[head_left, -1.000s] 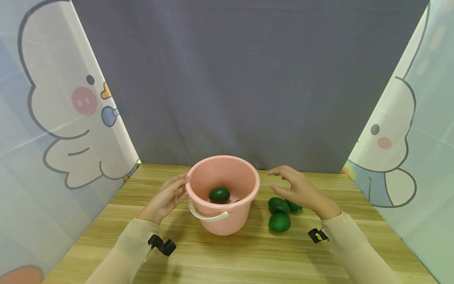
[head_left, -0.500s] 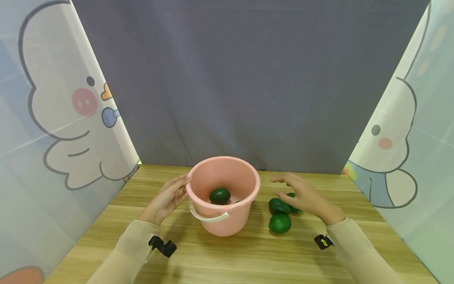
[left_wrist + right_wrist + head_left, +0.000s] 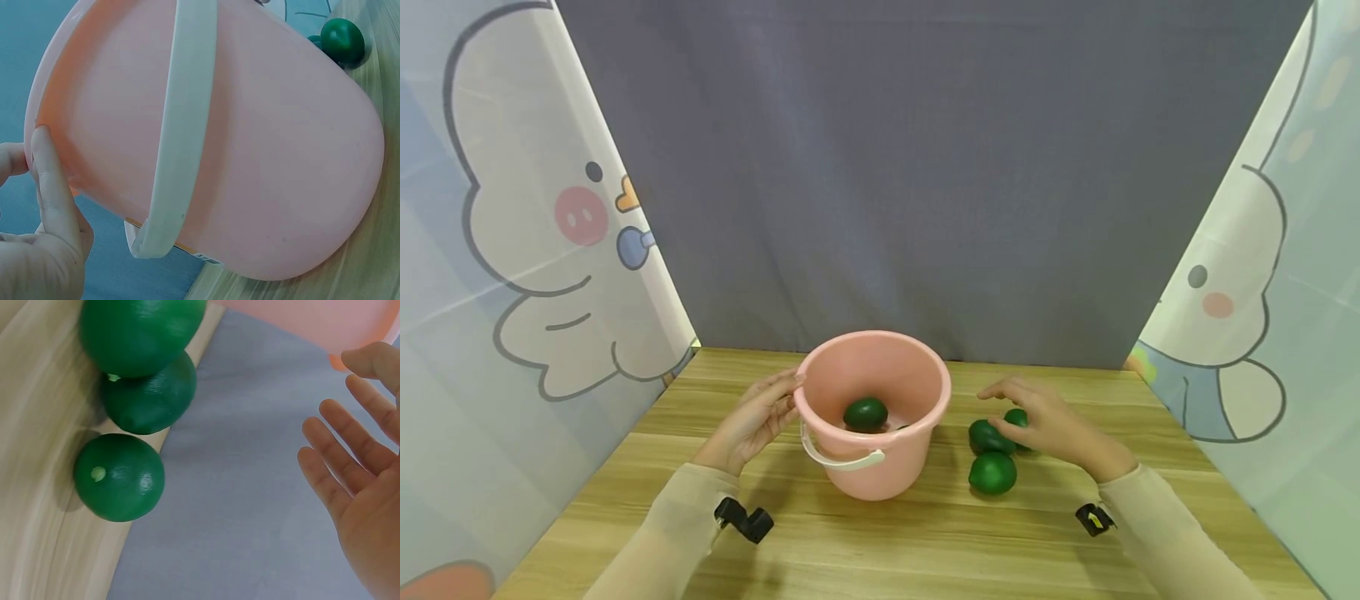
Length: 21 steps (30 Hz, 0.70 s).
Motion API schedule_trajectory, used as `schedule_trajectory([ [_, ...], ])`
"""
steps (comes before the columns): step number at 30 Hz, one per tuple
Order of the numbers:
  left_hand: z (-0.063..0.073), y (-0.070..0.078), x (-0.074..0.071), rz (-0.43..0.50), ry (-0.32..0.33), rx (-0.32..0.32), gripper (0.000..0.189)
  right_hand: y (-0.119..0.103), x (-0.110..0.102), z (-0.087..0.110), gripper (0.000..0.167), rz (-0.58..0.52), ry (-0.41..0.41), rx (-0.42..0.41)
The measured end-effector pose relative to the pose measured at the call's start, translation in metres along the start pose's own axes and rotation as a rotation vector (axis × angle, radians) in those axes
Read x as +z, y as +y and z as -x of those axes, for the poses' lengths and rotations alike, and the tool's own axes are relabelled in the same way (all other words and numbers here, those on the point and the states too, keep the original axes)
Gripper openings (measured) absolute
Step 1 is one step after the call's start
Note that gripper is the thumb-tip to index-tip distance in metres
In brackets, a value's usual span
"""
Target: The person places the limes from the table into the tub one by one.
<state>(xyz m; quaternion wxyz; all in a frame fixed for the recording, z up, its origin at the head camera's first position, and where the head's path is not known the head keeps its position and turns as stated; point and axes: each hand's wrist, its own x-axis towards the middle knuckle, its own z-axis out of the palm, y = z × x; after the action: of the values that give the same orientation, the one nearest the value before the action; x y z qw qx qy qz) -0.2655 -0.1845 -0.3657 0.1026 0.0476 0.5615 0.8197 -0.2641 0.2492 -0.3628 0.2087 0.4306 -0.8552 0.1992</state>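
I see my right hand (image 3: pixel 1051 427) hanging just over the cluster of three green fruits (image 3: pixel 992 472) on the tabletop (image 3: pixel 925 542), to the right of the pink bucket (image 3: pixel 880 467). The grip is loose: fingers straight and spread, palm down, nothing held. In the right wrist view the fingers (image 3: pixel 340 465) stand clear of the fruits (image 3: pixel 119 477), with a gap between palm and skins.

The relation that matters to me is this: the fruits lie straight below and slightly toward the bucket from the right grip. The far fruit (image 3: pixel 1017 419) is half hidden under my fingers, the middle one (image 3: pixel 987 436) sits just beside the fingertips, and the near one lies apart from the hand, closer to me. The middle fruit looks a little elongated, its long axis running roughly left to right; the other two look round, so I judge that approach angle matters little for them. The right hand is plainly the nearer one.

My left hand (image 3: pixel 752 421) is on the other side, fingers straight against the bucket's wall just under the rim; the left wrist view shows a fingertip (image 3: pixel 47 156) pressed on the pink side beside the white handle (image 3: pixel 181 125). One more green fruit (image 3: pixel 865 413) lies inside the bucket.
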Motion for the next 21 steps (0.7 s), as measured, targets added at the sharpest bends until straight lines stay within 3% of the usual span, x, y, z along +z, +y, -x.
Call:
schedule_trajectory([
  [13, 0.001, 0.001, 0.0, 0.01, -0.001, -0.001, 0.045, 0.004, 0.011, 0.011, 0.04, -0.006, -0.025, -0.044],
  [21, 0.002, 0.0, 0.0, 0.014, 0.002, -0.001, 0.04, -0.001, 0.013, 0.017, 0.034, -0.042, -0.14, 0.052],
])
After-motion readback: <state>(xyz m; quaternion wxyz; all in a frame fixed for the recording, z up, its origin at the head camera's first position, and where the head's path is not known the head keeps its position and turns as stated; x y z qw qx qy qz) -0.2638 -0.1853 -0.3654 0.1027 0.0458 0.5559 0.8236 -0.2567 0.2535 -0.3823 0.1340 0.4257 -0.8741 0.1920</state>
